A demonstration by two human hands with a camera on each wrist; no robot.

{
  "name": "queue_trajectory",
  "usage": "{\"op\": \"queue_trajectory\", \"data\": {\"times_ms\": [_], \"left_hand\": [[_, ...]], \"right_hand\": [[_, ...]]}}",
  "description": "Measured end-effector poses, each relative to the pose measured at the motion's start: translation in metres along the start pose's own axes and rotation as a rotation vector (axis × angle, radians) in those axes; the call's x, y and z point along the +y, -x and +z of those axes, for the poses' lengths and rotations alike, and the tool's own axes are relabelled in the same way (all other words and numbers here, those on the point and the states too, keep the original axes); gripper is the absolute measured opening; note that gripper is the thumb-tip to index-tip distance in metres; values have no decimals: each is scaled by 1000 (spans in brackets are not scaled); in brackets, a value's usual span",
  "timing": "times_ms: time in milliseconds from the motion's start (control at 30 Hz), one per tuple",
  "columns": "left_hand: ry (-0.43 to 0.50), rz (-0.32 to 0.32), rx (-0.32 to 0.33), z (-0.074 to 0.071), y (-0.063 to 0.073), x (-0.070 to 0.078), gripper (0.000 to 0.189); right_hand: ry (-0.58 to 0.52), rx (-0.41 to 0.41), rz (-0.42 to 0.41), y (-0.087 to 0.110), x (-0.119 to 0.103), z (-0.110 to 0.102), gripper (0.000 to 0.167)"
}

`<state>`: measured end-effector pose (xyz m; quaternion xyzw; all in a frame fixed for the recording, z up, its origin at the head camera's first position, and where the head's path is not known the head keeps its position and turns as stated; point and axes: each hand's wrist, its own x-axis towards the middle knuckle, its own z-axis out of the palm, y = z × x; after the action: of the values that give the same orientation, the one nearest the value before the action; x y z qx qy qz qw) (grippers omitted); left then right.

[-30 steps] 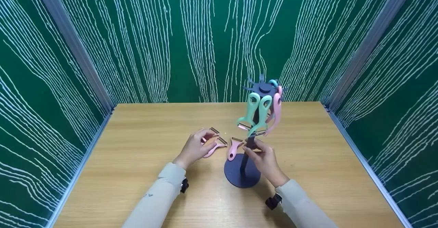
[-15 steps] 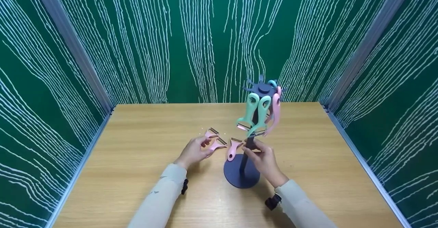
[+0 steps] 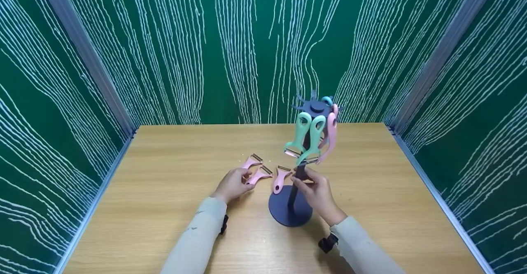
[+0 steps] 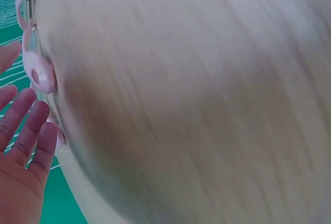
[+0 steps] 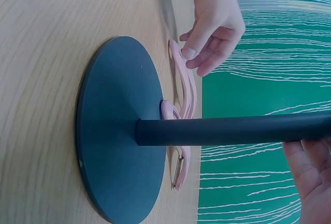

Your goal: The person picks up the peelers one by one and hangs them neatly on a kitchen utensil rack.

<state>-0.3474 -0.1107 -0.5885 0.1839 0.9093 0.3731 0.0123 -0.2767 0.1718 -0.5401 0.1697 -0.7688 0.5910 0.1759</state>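
A dark utensil stand [image 3: 285,213] rises from a round base, and my right hand [image 3: 319,192] grips its post [image 5: 222,131] below the hanging tools. My left hand [image 3: 233,184] hovers by the handle end of a pink peeler [image 3: 259,175] on the table. Its fingers are loosely bent, with a gap between them and the peeler handle [image 4: 40,73] in the left wrist view. Just beyond lies a second pink peeler [image 3: 250,161], its handle partly behind the hand. A third pink peeler [image 3: 280,179] lies at the edge of the stand's base.
Two green peelers [image 3: 315,139] and a pink peeler [image 3: 331,136] hang from the stand's hooked top [image 3: 317,107]. Behind them are another pink handle and a blue handle [image 3: 327,100], partly hidden. Patterned green walls [image 3: 230,60] enclose the wooden table [image 3: 185,150].
My left hand has drawn back from the far pink peeler, slightly down and toward me, so more of the two left peelers shows. The right hand stays on the post.
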Motion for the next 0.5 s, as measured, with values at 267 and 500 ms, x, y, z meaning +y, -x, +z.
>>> {"op": "queue_trajectory", "data": {"times_ms": [267, 500], "left_hand": [[-48, -6, -18, 6, -7, -2, 18], [-82, -20, -14, 13, -12, -10, 15]], "right_hand": [[6, 0, 6, 1, -2, -1, 20], [14, 3, 3, 1, -1, -1, 20]]}}
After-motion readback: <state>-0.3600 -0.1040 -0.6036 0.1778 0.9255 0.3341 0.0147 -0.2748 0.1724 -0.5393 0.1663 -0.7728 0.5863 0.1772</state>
